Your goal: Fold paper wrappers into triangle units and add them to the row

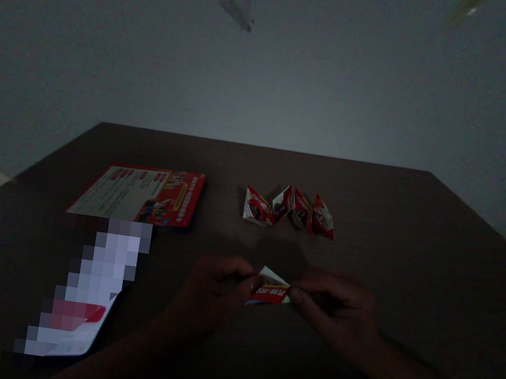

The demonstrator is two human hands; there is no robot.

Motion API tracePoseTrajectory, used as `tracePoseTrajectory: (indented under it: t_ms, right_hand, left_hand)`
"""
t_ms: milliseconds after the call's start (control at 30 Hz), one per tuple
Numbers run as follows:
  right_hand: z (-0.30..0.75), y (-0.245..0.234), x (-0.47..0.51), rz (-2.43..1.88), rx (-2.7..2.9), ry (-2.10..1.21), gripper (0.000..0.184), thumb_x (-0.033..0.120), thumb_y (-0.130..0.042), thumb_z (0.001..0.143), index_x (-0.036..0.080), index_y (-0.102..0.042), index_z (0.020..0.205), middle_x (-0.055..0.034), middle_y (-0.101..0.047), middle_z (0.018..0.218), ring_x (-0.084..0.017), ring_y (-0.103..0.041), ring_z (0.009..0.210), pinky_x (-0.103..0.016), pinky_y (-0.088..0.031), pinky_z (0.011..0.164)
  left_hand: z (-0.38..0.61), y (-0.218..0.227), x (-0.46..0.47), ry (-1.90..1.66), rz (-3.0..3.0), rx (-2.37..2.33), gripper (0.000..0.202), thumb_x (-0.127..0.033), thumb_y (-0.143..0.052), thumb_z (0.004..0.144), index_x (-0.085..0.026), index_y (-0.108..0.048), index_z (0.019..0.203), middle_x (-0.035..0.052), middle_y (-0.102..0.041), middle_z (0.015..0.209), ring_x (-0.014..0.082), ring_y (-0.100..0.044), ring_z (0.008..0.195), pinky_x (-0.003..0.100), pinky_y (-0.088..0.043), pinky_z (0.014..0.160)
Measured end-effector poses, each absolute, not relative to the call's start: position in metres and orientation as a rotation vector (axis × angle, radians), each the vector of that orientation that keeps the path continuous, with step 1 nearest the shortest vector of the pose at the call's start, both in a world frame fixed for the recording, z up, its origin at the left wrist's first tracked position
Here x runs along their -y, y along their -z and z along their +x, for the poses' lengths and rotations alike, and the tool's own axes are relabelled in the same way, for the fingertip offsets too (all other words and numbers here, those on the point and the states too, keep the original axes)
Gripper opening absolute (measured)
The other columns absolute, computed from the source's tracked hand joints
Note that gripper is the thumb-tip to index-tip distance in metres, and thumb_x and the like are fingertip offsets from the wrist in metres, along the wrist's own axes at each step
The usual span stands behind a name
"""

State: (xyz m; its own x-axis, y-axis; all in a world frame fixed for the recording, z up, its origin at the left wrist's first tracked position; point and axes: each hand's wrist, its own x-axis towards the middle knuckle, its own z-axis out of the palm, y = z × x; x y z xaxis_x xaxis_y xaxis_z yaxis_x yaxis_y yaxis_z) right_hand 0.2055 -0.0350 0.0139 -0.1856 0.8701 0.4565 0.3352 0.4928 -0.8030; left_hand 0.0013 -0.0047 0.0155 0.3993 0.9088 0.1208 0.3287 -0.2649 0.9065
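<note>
Near the front middle of the table, a small folded piece of printed paper (272,292), red and white with a pointed top, is held up between my two hands. My left hand (223,286) is closed, pinching its left edge between thumb and fingers. At its right corner, my right hand (340,305) is closed in a pinch too. Beyond my hands stand several folded paper pieces (260,207) in a row, red and white with the same kind of print, their sides meeting in a zigzag. The palms and some fingers are in deep shadow.
To the left lies a stack of red and white printed sheets or a booklet (171,200). Closer to me on that side is a lit phone or tablet (76,340), its screen mostly pixelated. The brown table (375,194) ends at a grey wall (343,83). The room is dim.
</note>
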Motion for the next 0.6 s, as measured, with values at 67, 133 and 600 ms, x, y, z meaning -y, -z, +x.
tracePoseTrajectory:
  t_ms: [67, 133, 600]
  right_hand:
    - [0.2058, -0.013, 0.0356, -1.042, 1.743, -0.684, 0.006, 0.012, -0.064, 0.077, 0.015, -0.068, 0.074, -0.004, -0.068, 0.061, -0.014, -0.062, 0.052, -0.023, -0.047, 0.046]
    - [0.2056, -0.0126, 0.0355, -1.043, 1.736, -0.686, 0.006, 0.013, -0.064, 0.077, 0.015, -0.068, 0.074, -0.004, -0.068, 0.061, -0.014, -0.062, 0.052, -0.023, -0.047, 0.046]
    - [0.2063, -0.0123, 0.0349, -1.109, 1.708, -0.681, 0.006, 0.015, -0.064, 0.077, 0.016, -0.067, 0.072, -0.0032, -0.067, 0.06, -0.013, -0.061, 0.051, -0.021, -0.046, 0.046]
  left_hand:
    - [0.0008, -0.0166, 0.0046, -0.843, 1.84, -1.086, 0.016, -0.019, -0.054, 0.078, -0.015, -0.069, 0.071, 0.0013, -0.068, 0.063, 0.012, -0.059, 0.056, 0.018, -0.041, 0.048]
    - [0.001, -0.0178, 0.0045, -0.844, 1.863, -1.083, 0.016, -0.018, -0.054, 0.078, -0.015, -0.068, 0.07, 0.001, -0.068, 0.063, 0.0117, -0.059, 0.056, 0.018, -0.041, 0.049]
    - [0.0004, -0.0186, 0.0044, -0.846, 1.916, -1.097, 0.016, -0.018, -0.055, 0.078, -0.014, -0.068, 0.07, 0.0014, -0.068, 0.064, 0.0124, -0.061, 0.057, 0.019, -0.043, 0.053]
